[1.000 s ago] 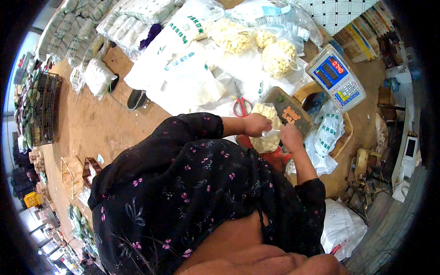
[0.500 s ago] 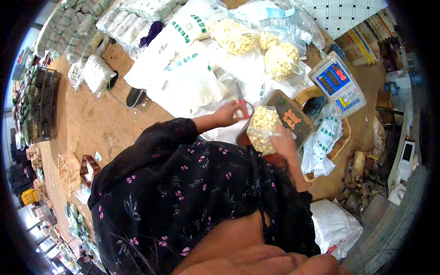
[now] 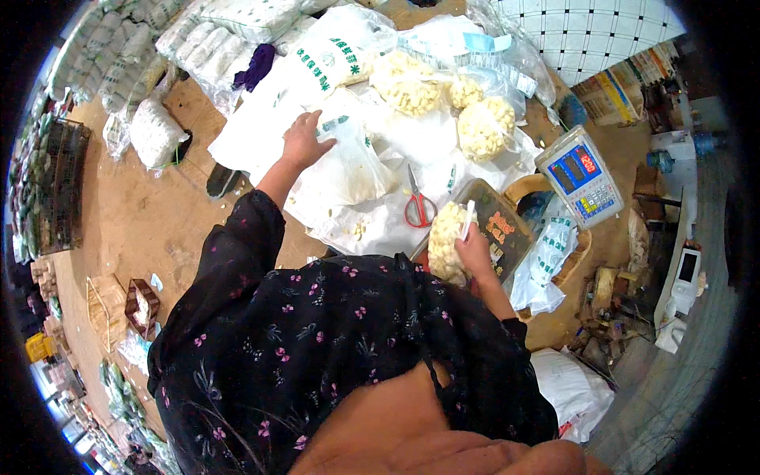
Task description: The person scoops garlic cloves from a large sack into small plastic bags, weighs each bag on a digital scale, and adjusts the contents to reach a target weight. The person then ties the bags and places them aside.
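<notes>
My left hand (image 3: 307,141) reaches out over the white printed plastic sheets (image 3: 261,142), fingers apart and holding nothing; I cannot tell whether it touches them. In my right hand (image 3: 473,255) is a clear bag of pale peeled cloves (image 3: 446,241), resting at least partly on the dark scale platform (image 3: 508,228). Red-handled scissors (image 3: 419,210) lie on the white sheets just left of that platform. Beyond them are several more bags of cloves (image 3: 483,128). The scale's display and keypad unit (image 3: 578,174) stands to the right.
White bundles (image 3: 198,47) are piled at the back left, with a purple cloth (image 3: 253,67) beside them. A loaded wire cage (image 3: 63,190) and wooden crate (image 3: 103,313) stand at left. A bluish printed bag (image 3: 542,265) lies right of the platform, a white sack (image 3: 566,392) below.
My left hand has let go of the clove bag and moved up and left onto the white sheets. My right hand still holds the bag, now more upright. The display unit appears lower in view.
</notes>
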`<state>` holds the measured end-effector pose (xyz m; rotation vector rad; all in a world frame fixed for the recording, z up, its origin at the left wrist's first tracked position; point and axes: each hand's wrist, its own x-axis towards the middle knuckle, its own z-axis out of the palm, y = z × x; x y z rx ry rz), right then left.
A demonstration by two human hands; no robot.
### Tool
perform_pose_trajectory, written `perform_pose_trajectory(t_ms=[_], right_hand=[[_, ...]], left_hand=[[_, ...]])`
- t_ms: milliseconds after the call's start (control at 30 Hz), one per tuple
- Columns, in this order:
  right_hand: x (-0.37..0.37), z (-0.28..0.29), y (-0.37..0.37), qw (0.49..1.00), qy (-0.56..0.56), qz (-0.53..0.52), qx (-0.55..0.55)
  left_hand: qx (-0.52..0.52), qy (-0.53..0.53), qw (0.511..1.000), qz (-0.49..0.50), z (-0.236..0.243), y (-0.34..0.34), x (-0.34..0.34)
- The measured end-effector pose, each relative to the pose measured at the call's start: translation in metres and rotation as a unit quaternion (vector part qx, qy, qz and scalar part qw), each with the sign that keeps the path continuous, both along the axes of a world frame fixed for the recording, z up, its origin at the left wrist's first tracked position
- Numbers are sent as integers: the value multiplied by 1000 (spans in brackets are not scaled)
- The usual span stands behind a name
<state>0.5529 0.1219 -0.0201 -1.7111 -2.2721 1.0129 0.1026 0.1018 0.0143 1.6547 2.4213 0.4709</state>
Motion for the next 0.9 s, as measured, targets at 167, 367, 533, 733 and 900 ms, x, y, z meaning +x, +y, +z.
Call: perform_pose_trajectory(t_ms=[167,367,533,733,900], right_hand=[[-41,28,51,993,90,-68,-18],[-80,39,155,982,86,-143,91],[-85,46,231,970,-35,-163,175],[-77,-24,284,961,-194,-111,160],[-122,-14,251,958,-127,-49,252]], left_hand=[[-183,-104,975,-70,-11,-3,-4],[-81,-236,946,-208,-4,-55,33],[-85,-280,937,-192,8,-72,26],[-205,-321,896,-231,23,-67,8],[-191,-389,883,-182,17,-59,-12]])
